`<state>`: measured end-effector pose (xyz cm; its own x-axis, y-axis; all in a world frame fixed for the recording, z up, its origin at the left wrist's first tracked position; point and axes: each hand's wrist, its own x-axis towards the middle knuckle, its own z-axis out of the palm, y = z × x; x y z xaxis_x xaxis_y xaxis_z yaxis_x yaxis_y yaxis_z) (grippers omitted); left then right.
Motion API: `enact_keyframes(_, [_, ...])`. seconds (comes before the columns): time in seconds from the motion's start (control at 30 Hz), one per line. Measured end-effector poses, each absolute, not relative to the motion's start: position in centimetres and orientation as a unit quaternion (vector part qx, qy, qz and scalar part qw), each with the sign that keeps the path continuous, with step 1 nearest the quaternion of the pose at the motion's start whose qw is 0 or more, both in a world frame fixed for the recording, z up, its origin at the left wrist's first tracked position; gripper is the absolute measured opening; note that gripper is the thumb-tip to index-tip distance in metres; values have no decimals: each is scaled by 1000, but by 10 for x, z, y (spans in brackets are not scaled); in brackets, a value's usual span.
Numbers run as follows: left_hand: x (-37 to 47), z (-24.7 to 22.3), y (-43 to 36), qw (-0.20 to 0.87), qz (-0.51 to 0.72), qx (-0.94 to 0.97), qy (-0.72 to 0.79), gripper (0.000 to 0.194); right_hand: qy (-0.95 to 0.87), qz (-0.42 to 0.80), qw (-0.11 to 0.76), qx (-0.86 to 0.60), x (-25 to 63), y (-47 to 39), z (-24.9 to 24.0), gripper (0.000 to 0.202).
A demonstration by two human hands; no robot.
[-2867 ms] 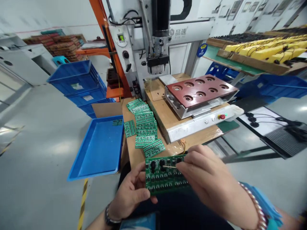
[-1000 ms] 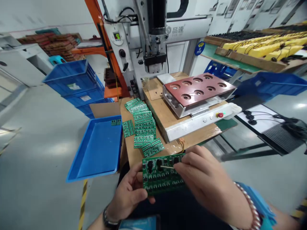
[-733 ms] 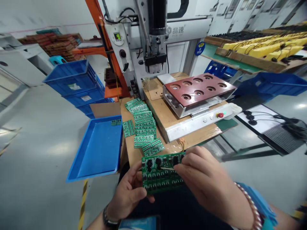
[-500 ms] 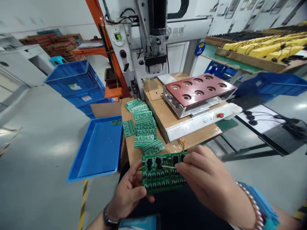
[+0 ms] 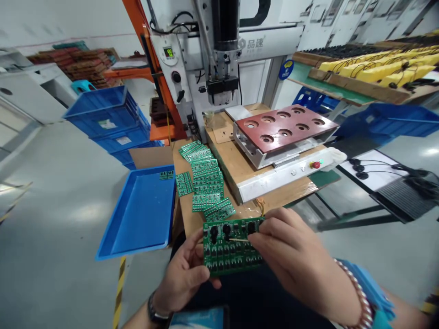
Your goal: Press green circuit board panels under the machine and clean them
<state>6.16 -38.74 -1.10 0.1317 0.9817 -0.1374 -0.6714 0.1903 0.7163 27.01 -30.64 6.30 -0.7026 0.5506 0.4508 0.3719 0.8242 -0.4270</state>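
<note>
Circuit board (image 5: 231, 257) held above lap, before the bench. Beyond it, overlapping green boards (image 5: 206, 183); blue tray (image 5: 142, 214) to left. Right hand (image 5: 291, 256) hides board's right end. Left hand (image 5: 185, 278), thumb foremost, grips left edge; right fingertips pinch thin stick (image 5: 239, 240), pointing left.

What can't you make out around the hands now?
All in the head view:
Circuit board: right end hidden behind the right hand.
Thin stick: rear end covered by the same hand; tip contact too small to tell.
Left hand: partly hidden behind the circuit board.
Blue-faced flat object: cut off by the bottom edge.
</note>
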Motion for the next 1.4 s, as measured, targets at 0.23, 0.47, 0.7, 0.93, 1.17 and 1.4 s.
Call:
enact_keyframes(0.23, [60,-14,-387,711,580,257,303,49,-911,145,293,-252,268,-306,65,18])
enact_keyframes(0.47, [60,-16,-389,712,579,259,302,50,-912,147,281,-262,270,-304,60,17])
enact_keyframes(0.7, [60,-14,-387,705,587,246,314,49,-910,138,293,-260,273,-307,59,18])
enact_keyframes(0.93, [61,-12,-387,698,587,247,328,47,-910,143,283,-266,275,-308,64,20])
enact_keyframes(1.17, [64,-13,-390,696,587,245,333,48,-908,146,291,-263,273,-306,62,17])
enact_keyframes(1.4, [62,-16,-389,706,591,254,297,50,-907,145,295,-263,271,-306,64,17])
